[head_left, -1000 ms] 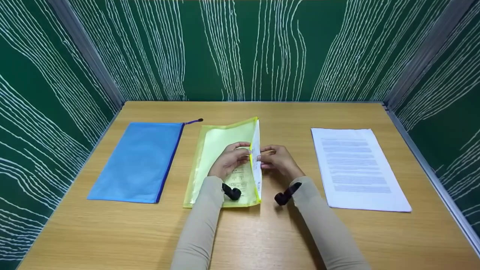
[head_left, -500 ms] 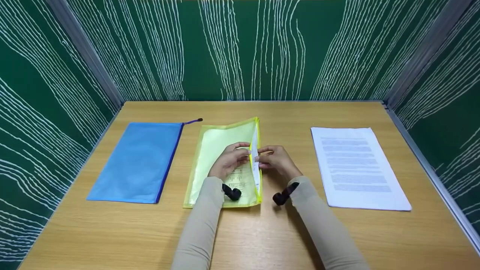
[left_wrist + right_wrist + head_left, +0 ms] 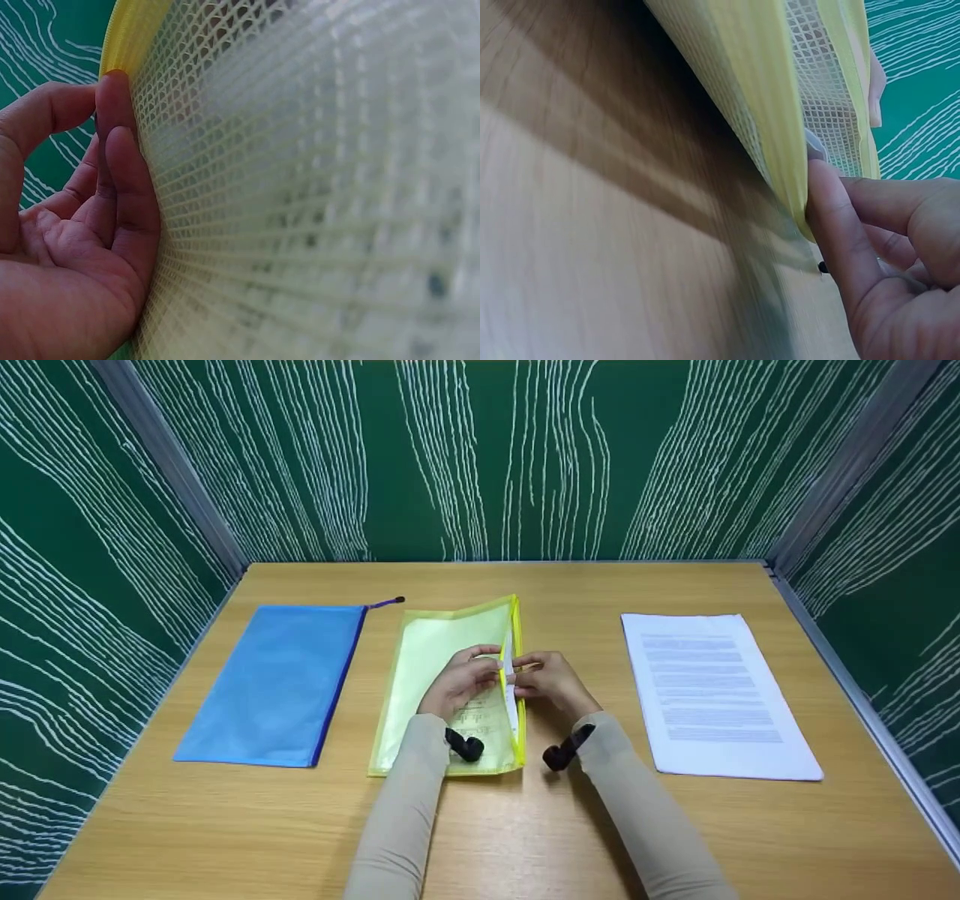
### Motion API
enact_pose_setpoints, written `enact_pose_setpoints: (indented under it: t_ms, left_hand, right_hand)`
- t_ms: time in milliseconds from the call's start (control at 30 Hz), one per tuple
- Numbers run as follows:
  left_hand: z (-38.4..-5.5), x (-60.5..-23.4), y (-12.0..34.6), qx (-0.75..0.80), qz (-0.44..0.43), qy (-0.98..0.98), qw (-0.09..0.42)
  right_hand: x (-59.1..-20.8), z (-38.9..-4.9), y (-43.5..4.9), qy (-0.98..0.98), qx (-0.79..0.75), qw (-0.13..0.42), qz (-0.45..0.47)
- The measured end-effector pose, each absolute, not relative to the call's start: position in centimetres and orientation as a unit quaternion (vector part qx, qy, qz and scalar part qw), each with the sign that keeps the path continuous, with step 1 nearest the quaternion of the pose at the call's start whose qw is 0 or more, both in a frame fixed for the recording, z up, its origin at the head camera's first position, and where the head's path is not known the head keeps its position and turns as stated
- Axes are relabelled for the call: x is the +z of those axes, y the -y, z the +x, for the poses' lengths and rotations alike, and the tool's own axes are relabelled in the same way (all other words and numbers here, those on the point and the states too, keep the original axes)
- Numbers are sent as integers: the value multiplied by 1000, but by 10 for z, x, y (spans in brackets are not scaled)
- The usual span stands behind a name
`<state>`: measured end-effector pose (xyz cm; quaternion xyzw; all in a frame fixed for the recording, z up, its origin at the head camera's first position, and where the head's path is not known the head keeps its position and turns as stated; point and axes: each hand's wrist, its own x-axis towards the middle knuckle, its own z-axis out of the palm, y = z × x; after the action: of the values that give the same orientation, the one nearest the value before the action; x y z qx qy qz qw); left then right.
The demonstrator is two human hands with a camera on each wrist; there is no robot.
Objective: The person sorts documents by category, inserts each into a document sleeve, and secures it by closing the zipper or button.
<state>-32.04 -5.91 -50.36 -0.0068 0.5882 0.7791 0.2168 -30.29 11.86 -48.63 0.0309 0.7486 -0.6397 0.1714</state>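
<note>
A yellow mesh zip pouch [image 3: 457,637] lies in the middle of the table, its right side gaping. White printed sheets [image 3: 511,709] are mostly inside it, with a narrow strip showing at the mouth. My left hand [image 3: 466,679] pinches the pouch's upper lip and holds it raised; in the left wrist view its fingertips [image 3: 116,97] meet at the yellow edge. At the mouth, my right hand [image 3: 553,681] pinches the edge of the sheets. In the right wrist view its fingertips [image 3: 823,176] lie against the yellow lower lip, with a bit of paper [image 3: 815,144] just above.
A blue zip pouch [image 3: 277,686] with a dark blue edge and pull cord lies flat on the left. On the right is a stack of printed paper [image 3: 712,697]. Green walls with white lines enclose the wooden table [image 3: 480,840] at the back and sides.
My right hand has moved slightly left, and the sheets have slid deeper into the yellow pouch. More of its lower yellow lip shows. The left hand stays in place.
</note>
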Motion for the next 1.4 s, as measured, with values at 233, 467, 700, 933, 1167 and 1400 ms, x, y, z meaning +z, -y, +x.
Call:
enact_pose_setpoints:
  t_ms: [233, 467, 700, 933, 1167, 1400]
  left_hand:
    - [-320, -506, 59, 778, -13, -590, 216]
    - [-320, -508, 60, 773, -12, -594, 223]
    - [-320, -508, 61, 777, -7, -588, 226]
    - [-319, -506, 60, 766, -1, -603, 224]
    - [-319, -507, 59, 752, 7, -620, 221]
    - [-318, -505, 57, 731, 17, -644, 224]
  right_hand:
    - [-487, -303, -118, -750, -637, 175, 31]
    - [-489, -302, -120, -744, -641, 184, 38]
    - [-487, -302, -123, -755, -624, 196, 37]
    - [-489, -303, -130, -743, -640, 193, 24]
    - [-492, -306, -138, -743, -644, 181, 18]
    - [-492, -305, -144, -736, -656, 166, 17]
